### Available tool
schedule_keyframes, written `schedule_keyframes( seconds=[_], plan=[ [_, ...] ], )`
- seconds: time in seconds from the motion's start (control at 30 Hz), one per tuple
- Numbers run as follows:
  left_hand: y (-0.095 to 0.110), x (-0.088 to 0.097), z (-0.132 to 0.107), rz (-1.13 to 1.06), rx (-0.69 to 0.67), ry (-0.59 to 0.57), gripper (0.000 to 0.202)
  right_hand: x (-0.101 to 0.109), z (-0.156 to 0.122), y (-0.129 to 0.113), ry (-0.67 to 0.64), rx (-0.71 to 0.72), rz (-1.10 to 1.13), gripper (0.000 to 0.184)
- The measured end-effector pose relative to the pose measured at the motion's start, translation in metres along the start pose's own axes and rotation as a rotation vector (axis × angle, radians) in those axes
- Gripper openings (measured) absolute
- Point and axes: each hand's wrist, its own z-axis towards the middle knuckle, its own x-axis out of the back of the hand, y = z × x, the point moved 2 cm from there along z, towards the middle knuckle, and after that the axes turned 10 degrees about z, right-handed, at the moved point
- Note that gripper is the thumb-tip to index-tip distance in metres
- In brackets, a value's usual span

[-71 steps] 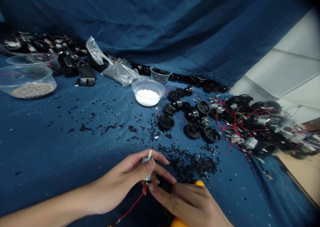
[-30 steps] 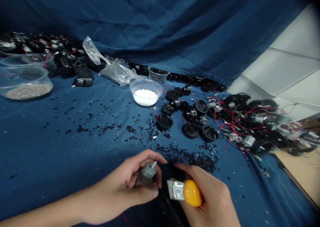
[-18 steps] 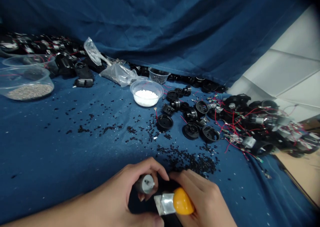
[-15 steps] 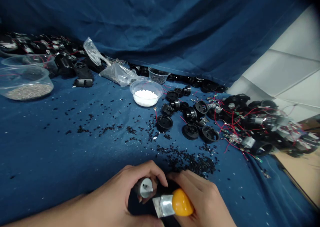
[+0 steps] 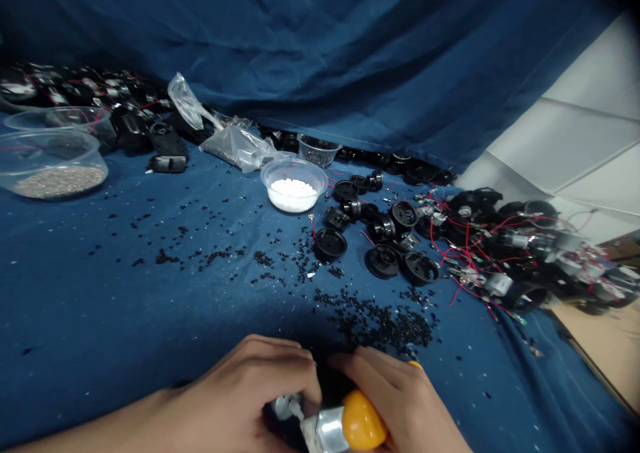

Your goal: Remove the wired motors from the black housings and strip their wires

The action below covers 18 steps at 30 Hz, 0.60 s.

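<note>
At the bottom of the head view my left hand [image 5: 255,386] is closed around a small silvery cylindrical motor [image 5: 287,406] with a light shaft at its end. The fingers cover most of the motor. To its right, my right hand [image 5: 397,393] grips a hand tool [image 5: 364,423] by a rounded yellow handle; a shiny metal collar and flat tip point left. That metal tip sits right at the motor's end, and I cannot tell whether they touch. Just beyond the hands, many tiny black pellets [image 5: 385,323] lie scattered on the blue cloth [image 5: 125,320].
A clear bowl of white pellets [image 5: 293,190] stands mid-table. Round black plastic housings [image 5: 383,261] lie right of it, before a heap of motors and red wires [image 5: 495,253]. At left are a tub of greyish grains [image 5: 60,180] and a plastic bag [image 5: 237,148].
My left fingers have curled further over the motor, hiding more of it. The hands have come closer together, and the tool's metal tip has moved slightly down and left against the motor's end.
</note>
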Motion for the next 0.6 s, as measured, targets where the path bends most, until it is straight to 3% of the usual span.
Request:
schedule_keyframes(
  seconds=[0.33, 0.6],
  plan=[
    [0.0020, 0.0001, -0.0004, 0.049, -0.017, 0.016, 0.053, -0.0014, 0.0019, 0.0012, -0.037, 0.025, 0.004, 0.056],
    [0.0000, -0.0001, -0.0008, 0.034, -0.035, 0.005, 0.051, -0.0004, 0.0022, -0.0013, -0.024, 0.042, 0.002, 0.058]
  ],
)
